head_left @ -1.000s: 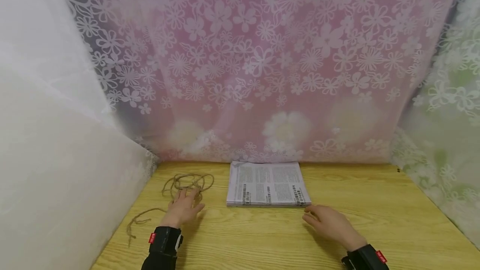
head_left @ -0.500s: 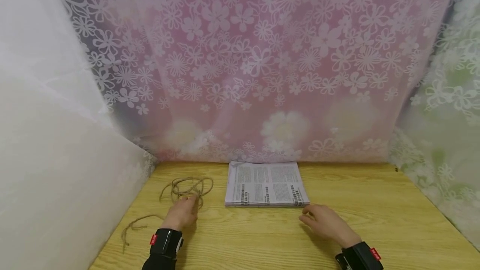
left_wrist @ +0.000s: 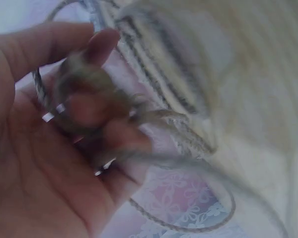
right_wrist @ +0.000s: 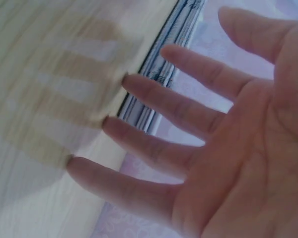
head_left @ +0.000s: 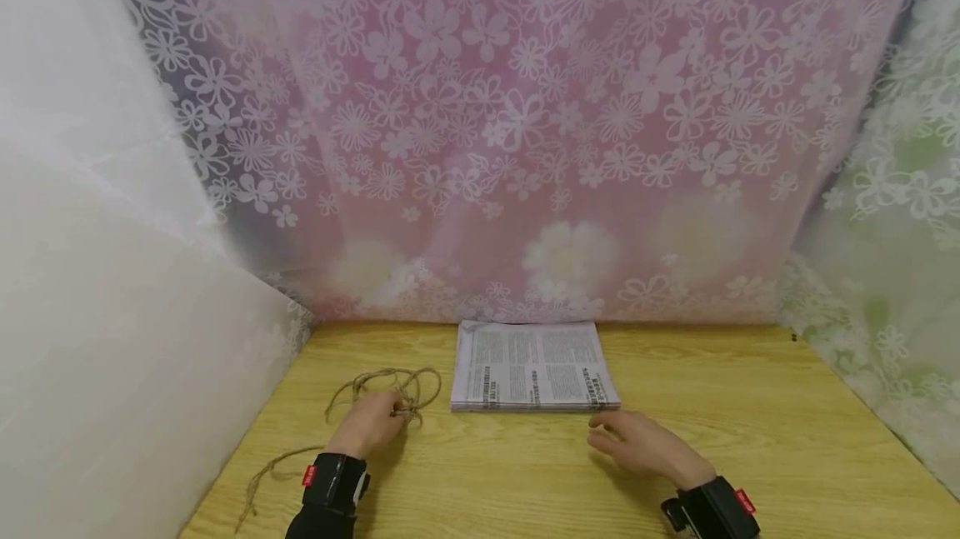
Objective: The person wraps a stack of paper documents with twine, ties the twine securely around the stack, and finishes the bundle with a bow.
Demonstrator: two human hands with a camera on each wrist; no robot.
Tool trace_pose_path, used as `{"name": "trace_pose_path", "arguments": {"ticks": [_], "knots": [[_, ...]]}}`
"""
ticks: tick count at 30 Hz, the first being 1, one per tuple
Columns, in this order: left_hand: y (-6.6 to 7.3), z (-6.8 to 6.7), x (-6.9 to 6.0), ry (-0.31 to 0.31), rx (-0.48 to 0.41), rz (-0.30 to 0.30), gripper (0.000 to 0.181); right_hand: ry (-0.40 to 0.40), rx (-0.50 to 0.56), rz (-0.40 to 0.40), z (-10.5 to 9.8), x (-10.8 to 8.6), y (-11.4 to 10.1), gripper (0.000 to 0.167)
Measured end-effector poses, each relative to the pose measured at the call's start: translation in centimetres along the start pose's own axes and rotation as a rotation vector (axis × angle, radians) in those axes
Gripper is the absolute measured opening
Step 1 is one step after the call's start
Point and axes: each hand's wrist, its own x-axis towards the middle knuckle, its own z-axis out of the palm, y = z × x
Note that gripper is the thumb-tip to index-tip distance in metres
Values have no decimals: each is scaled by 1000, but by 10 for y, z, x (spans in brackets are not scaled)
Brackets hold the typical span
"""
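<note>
A tangled brown rope [head_left: 427, 381] lies left of a stack of folded newspapers [head_left: 536, 366]. My left hand [head_left: 369, 425] grips part of the rope; in the left wrist view the fingers of that hand [left_wrist: 74, 148] curl round a blurred bundle of rope [left_wrist: 174, 161], and loops hang out of it. My right hand [head_left: 645, 445] is by the stack's front right corner, holding nothing. The right wrist view shows this hand [right_wrist: 203, 134] with fingers spread and nearly straight, the edge of the newspapers [right_wrist: 171, 44] behind the fingertips.
A loose rope end trails on the wooden table [head_left: 750, 422] at the front left. Behind the table hangs a pink floral curtain [head_left: 525, 147]; a white sheet [head_left: 112, 272] borders the left side and a green floral one [head_left: 900, 272] the right.
My left hand has closed from spread fingers round the rope and moved slightly right, shifting the loops rightward. My right hand has moved a little left. The newspapers stay in place.
</note>
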Motion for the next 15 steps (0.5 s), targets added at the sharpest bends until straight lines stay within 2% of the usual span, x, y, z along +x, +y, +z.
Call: {"name": "trace_pose_path", "arguments": {"ticks": [4,8,15], "knots": [[8,-7,0,103,-22,35,9,-46,-7,-49,0,5,-6,39],[19,-12,0,189,21,96,10,-85,12,-59,-1,10,-16,40],[38,-17,-5,240,-7,182,14,-149,34,-77,4,14,-30,39]]}}
